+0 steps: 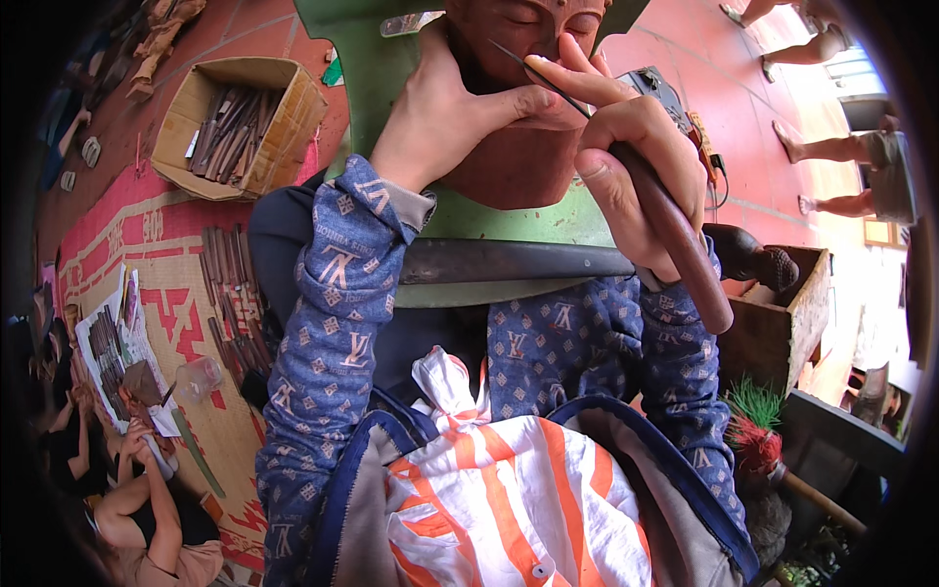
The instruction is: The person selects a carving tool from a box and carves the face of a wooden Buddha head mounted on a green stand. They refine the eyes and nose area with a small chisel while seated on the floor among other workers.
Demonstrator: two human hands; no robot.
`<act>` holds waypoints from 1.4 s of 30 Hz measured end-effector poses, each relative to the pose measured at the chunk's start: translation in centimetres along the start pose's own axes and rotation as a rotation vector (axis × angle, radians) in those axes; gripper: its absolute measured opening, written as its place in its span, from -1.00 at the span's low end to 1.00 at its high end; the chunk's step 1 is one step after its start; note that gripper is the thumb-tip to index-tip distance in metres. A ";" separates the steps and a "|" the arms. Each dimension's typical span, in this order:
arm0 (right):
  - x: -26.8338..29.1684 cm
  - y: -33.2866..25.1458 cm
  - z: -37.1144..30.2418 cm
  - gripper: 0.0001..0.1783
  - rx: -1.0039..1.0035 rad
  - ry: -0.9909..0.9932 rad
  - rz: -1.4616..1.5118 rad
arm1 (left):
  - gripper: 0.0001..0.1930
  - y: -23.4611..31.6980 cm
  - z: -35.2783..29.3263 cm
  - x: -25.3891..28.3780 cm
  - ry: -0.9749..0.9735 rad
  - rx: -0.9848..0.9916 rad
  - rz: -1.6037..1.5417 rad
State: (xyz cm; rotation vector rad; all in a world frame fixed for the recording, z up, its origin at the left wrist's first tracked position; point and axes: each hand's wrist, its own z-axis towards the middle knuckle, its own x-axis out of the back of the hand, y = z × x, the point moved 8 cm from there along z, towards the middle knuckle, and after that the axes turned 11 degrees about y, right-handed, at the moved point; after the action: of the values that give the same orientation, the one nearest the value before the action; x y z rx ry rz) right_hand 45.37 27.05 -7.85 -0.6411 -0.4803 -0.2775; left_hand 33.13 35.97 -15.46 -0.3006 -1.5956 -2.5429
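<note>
A reddish-brown carved head (509, 186), its eyes shown lowered, stands on a green plastic chair (357, 108) in front of me. My left hand (455, 112) is closed around its side, the thumb lying across the lower part below the chin. In my right hand (646, 157) is a carving tool (685, 245) with a long brown wooden handle. Its thin dark blade slants up and left across the carved face, and the extended fingers rest near the cheek. Whether the tip touches the wood, I cannot tell. A dark bar (518, 262) lies across the chair's near edge.
At left, a cardboard box (293, 127) holds several wooden-handled tools. More tools (230, 293) lie on a red-patterned mat (171, 264), where another person's hands (137, 440) are busy. A wooden box (782, 333) and a green-and-red brush (758, 430) are at right; people's legs (831, 147) show beyond.
</note>
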 end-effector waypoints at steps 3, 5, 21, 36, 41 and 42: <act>0.8 0.8 0.1 -0.79 -0.013 0.120 0.081 | -0.12 0.7 0.0 0.0 0.010 -0.010 0.014; 1.2 1.2 0.0 -0.80 -0.041 0.157 0.097 | -0.11 1.0 0.0 0.0 0.017 -0.015 0.006; 1.2 2.1 -0.8 -0.79 -0.048 0.339 0.156 | -0.13 1.1 -0.1 -0.2 -0.007 0.029 -0.024; 0.7 1.5 -0.6 -0.87 0.045 0.288 0.066 | -0.17 1.4 -0.3 -0.2 -0.006 0.009 -0.004; 0.3 1.6 -0.6 -0.84 -0.032 0.312 0.057 | -0.16 1.1 -0.3 0.1 0.014 0.010 0.033; 0.3 1.5 -0.6 -0.83 -0.006 0.318 0.063 | -0.16 1.2 -0.3 0.2 0.011 0.008 0.044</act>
State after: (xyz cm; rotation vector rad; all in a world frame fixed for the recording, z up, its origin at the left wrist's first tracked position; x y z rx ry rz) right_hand 46.48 27.83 -8.88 -0.6036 -0.1542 -0.3149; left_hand 33.14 35.24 -14.50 -0.3168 -1.5768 -2.5008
